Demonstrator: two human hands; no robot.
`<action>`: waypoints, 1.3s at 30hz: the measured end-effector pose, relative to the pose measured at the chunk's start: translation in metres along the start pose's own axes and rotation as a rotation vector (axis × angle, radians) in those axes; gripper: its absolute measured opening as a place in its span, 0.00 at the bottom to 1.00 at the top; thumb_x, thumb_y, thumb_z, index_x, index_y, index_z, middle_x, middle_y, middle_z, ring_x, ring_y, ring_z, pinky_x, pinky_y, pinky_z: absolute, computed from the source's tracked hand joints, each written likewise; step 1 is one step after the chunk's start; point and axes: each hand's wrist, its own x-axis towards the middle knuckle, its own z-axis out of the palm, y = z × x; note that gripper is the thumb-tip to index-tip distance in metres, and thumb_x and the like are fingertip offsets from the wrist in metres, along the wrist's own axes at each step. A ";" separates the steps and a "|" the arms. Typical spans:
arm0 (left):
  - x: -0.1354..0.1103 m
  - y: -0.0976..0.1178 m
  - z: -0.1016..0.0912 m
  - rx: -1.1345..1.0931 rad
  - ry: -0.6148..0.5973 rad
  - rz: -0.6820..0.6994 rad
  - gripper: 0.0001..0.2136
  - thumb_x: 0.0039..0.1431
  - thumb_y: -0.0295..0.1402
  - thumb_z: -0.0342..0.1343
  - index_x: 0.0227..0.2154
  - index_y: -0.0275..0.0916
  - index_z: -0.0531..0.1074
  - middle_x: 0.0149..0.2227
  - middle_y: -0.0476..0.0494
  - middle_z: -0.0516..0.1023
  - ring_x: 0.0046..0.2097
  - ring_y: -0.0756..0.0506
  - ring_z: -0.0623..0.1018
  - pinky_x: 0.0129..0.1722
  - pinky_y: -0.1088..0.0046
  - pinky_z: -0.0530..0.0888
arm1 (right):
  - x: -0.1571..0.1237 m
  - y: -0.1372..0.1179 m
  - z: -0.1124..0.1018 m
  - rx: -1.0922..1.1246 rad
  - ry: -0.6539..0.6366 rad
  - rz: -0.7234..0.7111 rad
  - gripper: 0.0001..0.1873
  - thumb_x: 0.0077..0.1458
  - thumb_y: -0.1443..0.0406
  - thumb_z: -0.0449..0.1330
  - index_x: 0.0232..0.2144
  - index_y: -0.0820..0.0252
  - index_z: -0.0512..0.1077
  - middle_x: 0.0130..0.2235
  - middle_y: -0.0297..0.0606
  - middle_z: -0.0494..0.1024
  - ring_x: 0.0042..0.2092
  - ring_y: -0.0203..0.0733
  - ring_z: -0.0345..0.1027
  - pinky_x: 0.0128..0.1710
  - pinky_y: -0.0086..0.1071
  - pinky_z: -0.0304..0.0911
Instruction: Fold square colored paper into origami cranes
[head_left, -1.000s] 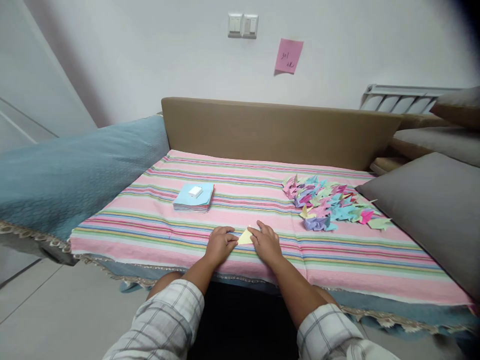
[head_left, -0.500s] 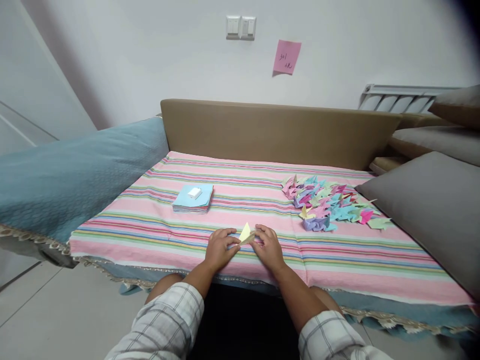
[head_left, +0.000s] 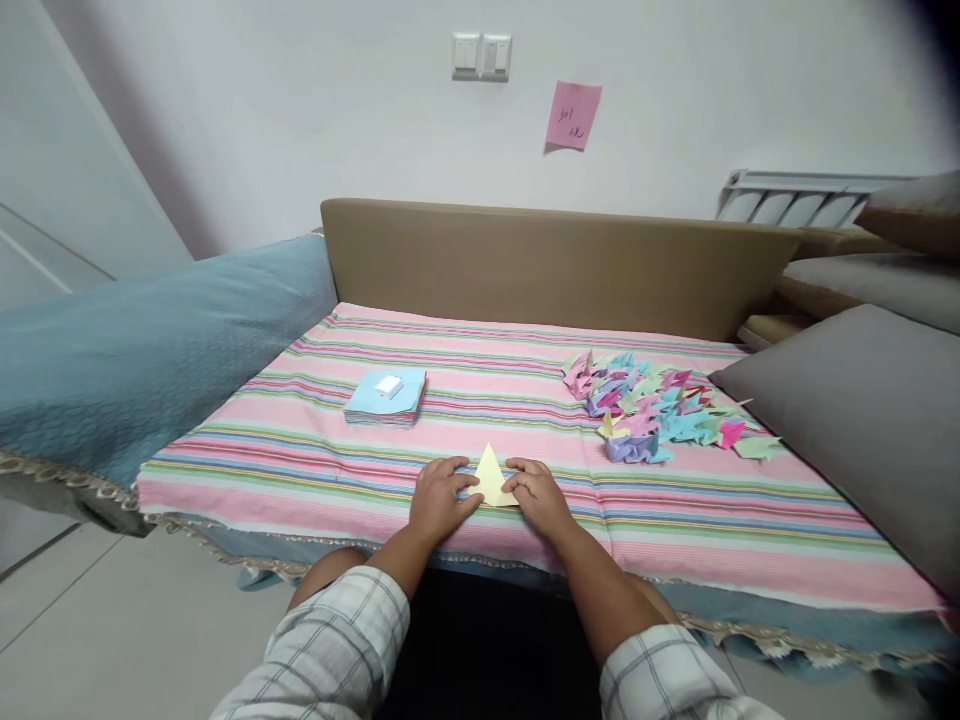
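A pale yellow sheet of origami paper, folded to a triangle with its point away from me, lies on the striped cloth in front of me. My left hand holds its left edge between thumb and fingers. On the opposite edge, my right hand grips the paper, fingers bent and thumb near the fold. Farther left sits a stack of square paper, light blue on top, with a small white block on it. To the right spreads a pile of folded paper cranes in many colours.
The striped cloth covers the sofa seat. A blue-covered armrest rises at left, grey cushions at right. Behind runs a brown backrest. A pink note and light switches are on the wall.
The yellow paper, narrow and partly raised before, now shows a broader, flatter triangle facing me. My right hand has shifted slightly; the left hand has barely moved.
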 end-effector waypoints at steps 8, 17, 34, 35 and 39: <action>0.001 -0.002 0.002 0.068 -0.023 0.003 0.16 0.46 0.39 0.62 0.41 0.48 0.77 0.57 0.44 0.66 0.54 0.37 0.65 0.54 0.55 0.61 | 0.000 -0.005 -0.002 -0.074 -0.036 -0.040 0.12 0.49 0.62 0.59 0.38 0.51 0.76 0.56 0.36 0.64 0.57 0.44 0.54 0.56 0.38 0.51; 0.001 -0.006 0.005 0.050 -0.040 0.003 0.14 0.46 0.40 0.62 0.39 0.48 0.77 0.53 0.45 0.71 0.53 0.37 0.66 0.54 0.55 0.61 | 0.019 -0.020 -0.004 -0.286 -0.220 -0.010 0.20 0.56 0.60 0.51 0.51 0.41 0.67 0.65 0.31 0.46 0.62 0.48 0.43 0.56 0.45 0.48; 0.006 -0.007 0.002 0.013 -0.122 -0.080 0.12 0.49 0.37 0.59 0.39 0.49 0.76 0.55 0.48 0.68 0.55 0.37 0.64 0.54 0.53 0.60 | 0.018 -0.014 0.006 -0.325 -0.198 0.069 0.38 0.51 0.46 0.55 0.60 0.50 0.54 0.66 0.40 0.44 0.64 0.51 0.38 0.58 0.47 0.44; 0.007 -0.007 0.002 0.013 -0.136 -0.087 0.12 0.50 0.35 0.58 0.39 0.49 0.76 0.55 0.48 0.68 0.55 0.38 0.64 0.54 0.53 0.60 | 0.016 -0.013 0.005 -0.320 -0.199 0.069 0.39 0.49 0.46 0.57 0.60 0.50 0.53 0.66 0.40 0.45 0.64 0.51 0.38 0.58 0.46 0.44; 0.009 -0.008 -0.001 0.006 -0.190 -0.094 0.14 0.49 0.30 0.55 0.40 0.49 0.76 0.56 0.47 0.67 0.55 0.37 0.64 0.54 0.53 0.60 | 0.008 -0.007 0.000 -0.286 -0.209 0.060 0.42 0.45 0.48 0.62 0.60 0.51 0.55 0.65 0.41 0.46 0.64 0.49 0.40 0.59 0.43 0.44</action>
